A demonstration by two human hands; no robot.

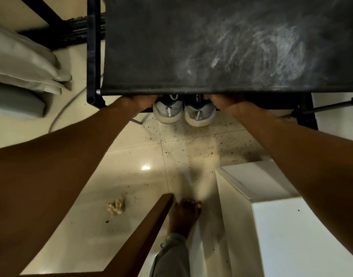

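Both bare forearms reach from the camera to the left hand (140,101) and right hand (227,105), which flank a pair of grey-and-white mesh sneakers (168,111), one hand close against each outer side; the fingers are hidden under the shelf edge, so the grip cannot be told. Sneakers stand side by side, heels projecting from beneath the dusty black fabric top shelf (211,47) of a black tube-frame shoe rack (91,56). Cream tiled floor (135,148) in front is speckled with dark grit; a crumpled beige wad (116,206) lies near a bare foot (184,214).
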